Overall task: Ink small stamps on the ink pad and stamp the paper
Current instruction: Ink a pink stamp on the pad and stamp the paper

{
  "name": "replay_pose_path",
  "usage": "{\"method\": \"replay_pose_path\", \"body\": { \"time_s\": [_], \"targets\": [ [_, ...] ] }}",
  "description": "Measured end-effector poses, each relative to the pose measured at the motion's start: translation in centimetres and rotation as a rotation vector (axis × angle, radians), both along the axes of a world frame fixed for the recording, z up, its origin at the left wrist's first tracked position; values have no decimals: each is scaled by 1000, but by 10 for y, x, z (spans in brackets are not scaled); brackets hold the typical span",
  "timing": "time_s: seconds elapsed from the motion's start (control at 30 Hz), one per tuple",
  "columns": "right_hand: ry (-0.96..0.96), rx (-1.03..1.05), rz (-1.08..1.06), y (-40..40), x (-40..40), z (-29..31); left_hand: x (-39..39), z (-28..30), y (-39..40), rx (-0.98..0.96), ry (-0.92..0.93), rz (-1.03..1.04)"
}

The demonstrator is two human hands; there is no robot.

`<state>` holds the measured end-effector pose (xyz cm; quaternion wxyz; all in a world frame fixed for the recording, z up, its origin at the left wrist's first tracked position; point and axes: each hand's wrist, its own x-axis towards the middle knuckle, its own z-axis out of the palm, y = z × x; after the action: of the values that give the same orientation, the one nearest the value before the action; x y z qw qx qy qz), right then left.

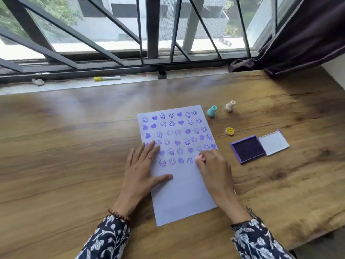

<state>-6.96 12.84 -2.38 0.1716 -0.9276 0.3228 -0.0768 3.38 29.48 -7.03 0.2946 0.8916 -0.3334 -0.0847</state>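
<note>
1. A yellow and white pen lies on the window ledge, far off to the upper left of the paper.
2. The left hand lies flat with its fingers spread. It presses down on the left edge of the paper. It has a ring on one finger and a bead band on the wrist.
3. The paper is pale purple and lies on the wooden table. Its top half is full of purple smiley faces and hearts in rows. Its bottom half is bare.
4. The right hand is on the right edge of the paper. Its fingertips pinch a small pink stamp and push it down at the end of the last row.
5. A blue-green stamp stands just right of the paper's top corner.
6. A cream stamp stands a bit further right of it.
7. A yellow smiley stamp sits to the right of the paper, below those two.
8. The ink pad is open, to the right of the paper. Its purple tray holds dark purple ink. Its lid lies flat beside it, further right.
9. A dark curtain hangs far off to the upper right of the paper.
</note>
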Motion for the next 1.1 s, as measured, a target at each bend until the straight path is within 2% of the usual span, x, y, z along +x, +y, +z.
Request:
{"method": "replay_pose_path", "body": {
  "time_s": [0.17, 0.27, 0.37, 0.5, 0.6, 0.7, 0.87, 0.97, 1.1],
  "targets": [
    [186, -24, 77, -18, 18, 2, 14, -4, -13, 6, 16, -43],
    [200, 125, 97, -25, 30, 2, 19, -11, -7, 22, 71, -17],
    [131, 435, -11, -35, 31, 5, 20, -13, 3, 44, 120, -20],
    [-253, 1026, -316, -43, 4, 17, 16, -7, 12, 57, 169, -66],
    [-351, 1236, -375, -58, -18, 29, 12, 6, 3, 41, 87, -67],
    [-397, 1340, -394, -74, -33, 36, 3, 18, -20, -58, 34, -68],
    [-461, 1409, -424, -94, -41, 38, -15, 33, -90, -175, 213, -167],
    [-486, 1405, -427, -112, -40, 47, -17, 41, -142, -139, 170, -235],
    [-488, 1392, -413, -131, -48, 51, -25, 40, -183, 8, 42, -315]
  ]
}}
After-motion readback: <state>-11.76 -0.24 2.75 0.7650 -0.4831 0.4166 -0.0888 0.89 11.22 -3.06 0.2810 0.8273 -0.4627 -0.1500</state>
